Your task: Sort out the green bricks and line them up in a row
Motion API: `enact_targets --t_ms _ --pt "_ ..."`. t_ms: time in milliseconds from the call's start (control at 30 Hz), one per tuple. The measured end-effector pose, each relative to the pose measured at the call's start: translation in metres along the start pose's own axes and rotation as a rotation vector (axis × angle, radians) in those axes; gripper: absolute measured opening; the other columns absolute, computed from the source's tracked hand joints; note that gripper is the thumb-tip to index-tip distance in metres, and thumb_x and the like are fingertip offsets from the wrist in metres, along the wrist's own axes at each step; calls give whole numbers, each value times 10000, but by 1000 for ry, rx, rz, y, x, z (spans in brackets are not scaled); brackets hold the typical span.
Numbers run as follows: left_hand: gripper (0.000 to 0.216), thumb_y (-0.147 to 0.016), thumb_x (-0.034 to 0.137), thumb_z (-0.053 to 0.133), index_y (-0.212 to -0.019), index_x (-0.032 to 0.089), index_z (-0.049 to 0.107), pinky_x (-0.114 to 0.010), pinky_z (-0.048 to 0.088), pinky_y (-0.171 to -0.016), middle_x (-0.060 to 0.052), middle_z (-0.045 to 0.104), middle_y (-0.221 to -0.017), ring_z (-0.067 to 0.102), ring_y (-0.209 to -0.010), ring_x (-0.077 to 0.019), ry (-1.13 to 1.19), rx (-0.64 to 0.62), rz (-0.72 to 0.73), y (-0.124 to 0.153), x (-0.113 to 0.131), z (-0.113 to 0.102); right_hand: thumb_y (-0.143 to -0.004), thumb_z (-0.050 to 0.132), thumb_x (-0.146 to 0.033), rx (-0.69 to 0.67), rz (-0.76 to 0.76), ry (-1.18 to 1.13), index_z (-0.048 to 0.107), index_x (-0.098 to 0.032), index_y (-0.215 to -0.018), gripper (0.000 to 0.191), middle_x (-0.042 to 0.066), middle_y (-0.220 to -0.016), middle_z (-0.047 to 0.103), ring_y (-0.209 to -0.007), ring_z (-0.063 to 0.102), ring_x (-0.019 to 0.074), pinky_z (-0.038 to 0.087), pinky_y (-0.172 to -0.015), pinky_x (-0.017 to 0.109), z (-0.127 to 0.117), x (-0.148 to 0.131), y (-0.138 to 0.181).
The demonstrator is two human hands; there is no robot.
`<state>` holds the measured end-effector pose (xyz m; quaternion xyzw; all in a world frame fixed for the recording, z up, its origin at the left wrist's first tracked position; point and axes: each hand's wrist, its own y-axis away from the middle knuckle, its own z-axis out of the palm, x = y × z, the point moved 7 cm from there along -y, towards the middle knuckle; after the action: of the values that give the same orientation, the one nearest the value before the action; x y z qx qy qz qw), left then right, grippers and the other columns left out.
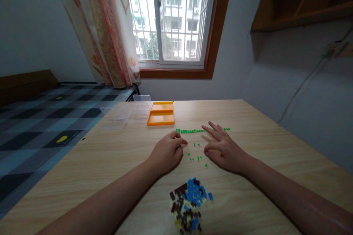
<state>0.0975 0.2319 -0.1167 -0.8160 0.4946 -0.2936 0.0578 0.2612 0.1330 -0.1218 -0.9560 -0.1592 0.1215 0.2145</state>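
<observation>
A row of small green building bricks (190, 131) runs across the table, sorted roughly by size, with several loose green bricks (198, 158) scattered in front of it. My left hand (167, 152) rests beside the left end of the row, fingers loosely bent, index finger and thumb apart, with nothing visible between them. On the other side, my right hand (226, 151) brings thumb and index fingertip together low over the table while its other fingers spread across the row, hiding part of it. Whatever that pinch may hold is too small to see. Closer to me lies a pile of mixed bricks (190, 202), blue, dark brown and pale yellow.
An orange two-part tray (160, 118) stands farther back on the wooden table (118, 165). Clear plastic boxes (118, 115) are to its left. A bed with a checked cover (74, 108) adjoins the left side; a window (179, 18) is ahead.
</observation>
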Motion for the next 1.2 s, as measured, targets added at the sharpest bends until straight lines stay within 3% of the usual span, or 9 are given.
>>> enact_targets --t_ms 267,500,633,767,833,1000,1133,1200 --pt "304 -842 72 522 -996 189 756 -369 534 -893 -79 644 -1064 631 -966 -215 1 -16 -13 0 0 0 -794 736 -217 -187 239 -180 783 -238 -783 53 32 -1626 284 -1540 85 358 158 -1177 683 2 16 7" --pt "307 -849 64 523 -1028 183 742 -368 531 -899 -80 632 -1064 630 -967 -212 17 -3 -11 0 -2 -1 -757 723 -174 -160 241 -135 783 -244 -736 95 -6 -1628 273 -1546 72 330 121 -1207 635 -6 24 11" --pt "322 -848 52 514 -1052 173 733 -371 523 -920 -90 625 -1095 626 -992 -217 24 12 -18 -1 -2 -3 -789 703 -235 6 283 -42 789 -213 -756 94 37 -1611 324 -1533 149 342 214 -1205 580 -27 68 12" --pt "324 -850 60 512 -1056 182 731 -371 523 -912 -85 623 -1085 625 -977 -216 23 4 -16 -1 -3 -2 -720 722 -219 127 566 129 799 -192 -769 95 94 -1543 435 -1494 237 389 237 -1207 562 -39 138 30" --pt "323 -852 67 510 -1054 187 731 -376 522 -918 -84 620 -1089 623 -983 -217 22 -1 -22 -1 -4 -1 -714 723 -225 97 684 166 812 -189 -790 122 128 -1488 497 -1475 277 403 249 -1206 543 -36 162 40" --pt "322 -853 84 502 -1053 195 729 -397 518 -930 -84 606 -1116 619 -996 -222 14 7 -20 -1 -7 0 -735 732 -277 97 790 169 805 -190 -753 114 178 -1292 637 -1391 418 382 264 -1201 515 -26 186 51" --pt "314 -853 96 498 -1038 199 729 -391 526 -905 -78 603 -1099 624 -975 -218 14 8 -7 -2 -6 -1 -787 710 -343 146 804 102 777 -149 -740 211 217 -1295 620 -1365 438 390 285 -1174 535 -27 196 53" --pt "309 -853 101 497 -1031 199 729 -389 526 -906 -77 602 -1098 626 -977 -217 18 10 -6 -2 -6 -1 -828 667 -342 154 809 71 771 -135 -757 242 225 -1324 599 -1313 495 378 355 -1125 525 -32 201 55"
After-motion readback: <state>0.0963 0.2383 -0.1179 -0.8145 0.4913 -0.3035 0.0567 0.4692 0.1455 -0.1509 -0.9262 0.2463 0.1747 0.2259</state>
